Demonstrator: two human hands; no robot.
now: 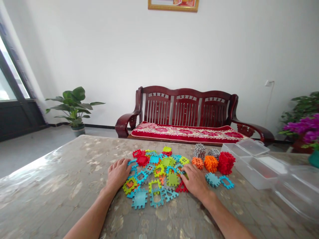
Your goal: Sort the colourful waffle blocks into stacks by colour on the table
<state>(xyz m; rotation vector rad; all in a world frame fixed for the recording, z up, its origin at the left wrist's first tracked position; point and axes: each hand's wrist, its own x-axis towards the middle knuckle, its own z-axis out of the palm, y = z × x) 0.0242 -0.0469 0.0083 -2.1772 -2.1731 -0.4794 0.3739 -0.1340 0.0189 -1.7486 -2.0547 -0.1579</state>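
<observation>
Flat toothed plastic pieces in blue, green, red, orange and grey lie in a loose pile (156, 169) on the table (74, 186). My left hand (118, 172) rests at the pile's left edge, its fingertips by a blue piece (132, 162); whether it grips anything is unclear. My right hand (195, 179) is on the pile's right side, fingers bent over a small dark piece (183, 172) and blue pieces, with its grip partly hidden. Right of it stand stacks of grey (199, 151), orange (211, 163) and red pieces (226, 163), with blue pieces (213, 179) in front.
Clear plastic boxes (259, 171) with lids stand at the right of the table. Behind the table is a wooden bench (186, 108) with a red cover. A potted plant (77, 106) is at the left, and purple flowers (305, 127) are at the far right.
</observation>
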